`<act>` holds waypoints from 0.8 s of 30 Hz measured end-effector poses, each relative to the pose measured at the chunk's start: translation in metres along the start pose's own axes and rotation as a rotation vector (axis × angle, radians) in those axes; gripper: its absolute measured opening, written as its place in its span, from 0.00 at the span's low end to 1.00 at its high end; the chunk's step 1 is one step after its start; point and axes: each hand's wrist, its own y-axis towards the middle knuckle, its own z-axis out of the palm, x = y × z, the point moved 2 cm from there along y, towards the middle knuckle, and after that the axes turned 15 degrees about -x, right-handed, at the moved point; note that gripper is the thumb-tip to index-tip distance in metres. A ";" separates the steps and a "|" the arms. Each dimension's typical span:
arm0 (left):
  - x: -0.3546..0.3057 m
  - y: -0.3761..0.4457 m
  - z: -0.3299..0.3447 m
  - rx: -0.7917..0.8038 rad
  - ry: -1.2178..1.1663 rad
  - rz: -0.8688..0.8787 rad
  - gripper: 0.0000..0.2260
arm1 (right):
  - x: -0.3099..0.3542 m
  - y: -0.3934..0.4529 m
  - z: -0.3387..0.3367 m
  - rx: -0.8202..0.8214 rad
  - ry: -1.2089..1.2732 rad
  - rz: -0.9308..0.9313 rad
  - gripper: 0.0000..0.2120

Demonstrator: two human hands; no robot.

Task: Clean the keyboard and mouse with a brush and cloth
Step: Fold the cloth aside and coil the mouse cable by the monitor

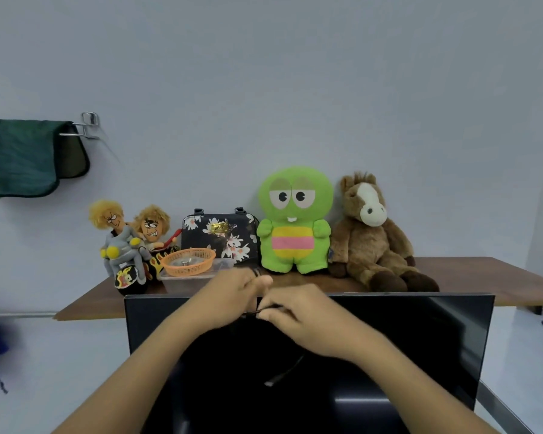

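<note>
Fingers [265,281] of the left hand [229,292] and the right hand [298,311] meet in the middle of the frame. Both hands curl and pinch a thin black cable [257,312] between them. The cable hangs down in front of the black monitor [420,339], and its plug end [271,382] shows lower down. The hands are a bit blurry, so I cannot tell how tight they hold.

No keyboard, mouse or brush shows in this view.

Behind the monitor is a brown desk [483,277]. On it, from left to right, sit two yellow-haired dolls on a toy motorbike [129,245], an orange basket [188,261] on top of a clear plastic box [182,281], a black flowery handbag [220,236], a green plush toy [295,220] and a brown plush horse [373,236].

At the upper left of the frame a dark green cloth [16,158] hangs on a metal rail [85,126] on the wall.
</note>
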 end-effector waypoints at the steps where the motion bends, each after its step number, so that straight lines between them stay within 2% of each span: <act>1: 0.001 -0.010 0.004 0.078 -0.124 -0.045 0.23 | 0.000 0.004 -0.009 -0.030 0.032 0.012 0.04; 3: -0.001 -0.027 0.013 0.177 -0.433 -0.156 0.32 | -0.005 0.012 -0.027 -0.089 0.119 0.068 0.03; 5: -0.008 -0.040 0.022 0.235 -0.708 -0.210 0.36 | -0.010 0.020 -0.041 -0.174 0.235 0.143 0.03; 10: -0.048 -0.050 0.035 0.366 -1.141 -0.207 0.22 | -0.021 0.027 -0.028 -0.292 0.612 0.370 0.06; 14: -0.065 -0.032 0.032 0.231 -1.428 -0.279 0.18 | -0.016 0.008 0.006 -0.267 0.759 0.589 0.11; 18: -0.049 -0.017 0.028 0.045 -1.596 -0.449 0.18 | -0.017 -0.006 0.028 -0.251 0.837 0.577 0.09; 21: -0.034 -0.015 0.027 0.026 -1.607 -0.541 0.18 | -0.027 -0.009 0.024 -0.203 0.873 0.642 0.13; 24: -0.029 -0.016 0.032 0.012 -1.507 -0.602 0.17 | -0.030 -0.014 0.024 -0.155 0.809 0.673 0.13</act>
